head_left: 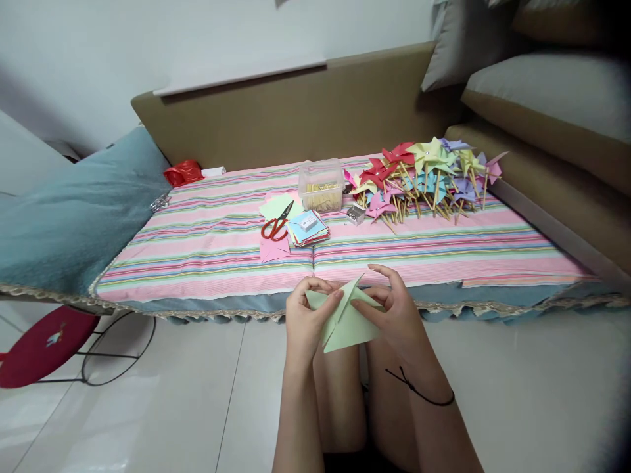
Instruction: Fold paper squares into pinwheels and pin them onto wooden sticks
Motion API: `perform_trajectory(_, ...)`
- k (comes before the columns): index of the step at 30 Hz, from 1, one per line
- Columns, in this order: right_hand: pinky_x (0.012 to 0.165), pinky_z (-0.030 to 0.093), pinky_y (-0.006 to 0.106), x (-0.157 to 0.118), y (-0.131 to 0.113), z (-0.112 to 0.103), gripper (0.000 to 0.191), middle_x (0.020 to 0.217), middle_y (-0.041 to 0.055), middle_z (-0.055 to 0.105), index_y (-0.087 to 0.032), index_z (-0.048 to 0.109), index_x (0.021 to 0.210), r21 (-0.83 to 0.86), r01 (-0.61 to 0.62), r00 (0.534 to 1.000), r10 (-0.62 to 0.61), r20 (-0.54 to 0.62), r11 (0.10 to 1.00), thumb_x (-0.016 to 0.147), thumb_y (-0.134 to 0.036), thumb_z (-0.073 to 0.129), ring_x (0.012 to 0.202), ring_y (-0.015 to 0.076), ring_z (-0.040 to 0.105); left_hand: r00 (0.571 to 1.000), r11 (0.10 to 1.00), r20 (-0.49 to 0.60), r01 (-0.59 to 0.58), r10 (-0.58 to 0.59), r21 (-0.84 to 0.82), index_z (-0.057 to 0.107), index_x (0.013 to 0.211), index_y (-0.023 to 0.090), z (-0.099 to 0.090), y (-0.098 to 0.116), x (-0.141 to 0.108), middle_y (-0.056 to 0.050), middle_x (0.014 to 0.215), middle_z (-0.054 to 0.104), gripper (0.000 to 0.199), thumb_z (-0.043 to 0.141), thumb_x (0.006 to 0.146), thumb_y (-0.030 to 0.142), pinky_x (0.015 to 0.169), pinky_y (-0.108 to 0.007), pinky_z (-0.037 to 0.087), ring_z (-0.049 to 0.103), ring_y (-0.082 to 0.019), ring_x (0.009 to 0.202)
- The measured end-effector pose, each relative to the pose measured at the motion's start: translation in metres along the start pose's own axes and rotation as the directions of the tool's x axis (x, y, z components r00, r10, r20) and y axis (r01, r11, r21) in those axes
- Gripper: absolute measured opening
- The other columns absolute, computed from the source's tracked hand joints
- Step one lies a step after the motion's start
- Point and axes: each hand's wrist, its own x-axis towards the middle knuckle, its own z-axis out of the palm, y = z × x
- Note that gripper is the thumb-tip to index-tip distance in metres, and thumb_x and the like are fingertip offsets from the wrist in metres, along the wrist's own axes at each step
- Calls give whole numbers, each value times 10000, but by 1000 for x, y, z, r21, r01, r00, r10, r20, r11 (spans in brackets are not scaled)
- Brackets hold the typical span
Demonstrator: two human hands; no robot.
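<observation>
Above my lap, both hands hold a light green paper sheet (351,334) with slits cut in it and flaps standing up. My left hand (309,315) grips its left side, thumb pressed on the paper near the middle. On the other side, my right hand (394,315) pinches it between thumb and fingers, with the index finger raised. Beyond my hands lie scissors (277,227) with red handles, a pile of coloured paper squares (315,238) with a small white box (308,225) on top, and a pink paper sheet (274,249).
Finished paper pinwheels (428,177) on sticks are heaped at the right of the striped cloth (211,243). Near them stand a clear plastic tub (321,172) and a small open box (355,214). A red plastic bag (183,173) lies far left; a red stool (54,341) is on the floor.
</observation>
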Motion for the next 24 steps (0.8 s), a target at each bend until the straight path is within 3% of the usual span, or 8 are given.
perform_trajectory(13,668,528,326,1,2,-3,677,821,21,770,-264,440,1266,96,-59,997,62,-34,994,695,-380,784,763,235,715,990,989,134,53,-34,-140,753,786,218,-5,-3,-1,-48,961,741,41,768,748,224,870,-291,478,657,-187,973)
perform_trajectory(19,630,520,311,7,2,3,679,784,25,756,-240,438,1238,139,-88,996,92,-18,986,677,-389,792,726,229,701,992,972,50,127,-120,-197,708,711,195,9,-9,2,-49,948,724,126,820,661,227,743,-276,503,672,-194,899)
perform_trajectory(21,618,521,309,8,0,5,667,788,19,754,-249,437,1237,144,-89,996,92,-11,986,681,-366,786,718,227,701,993,982,17,118,-117,-149,688,700,184,11,-8,5,-56,939,723,150,819,657,241,718,-272,503,672,-197,880)
perform_trajectory(24,619,525,311,10,-3,7,652,786,9,749,-262,430,1240,146,-93,995,96,-11,985,690,-336,773,719,224,699,995,995,-31,95,-96,-37,680,847,194,10,-6,10,-48,922,733,242,821,658,247,732,-278,501,673,-196,869)
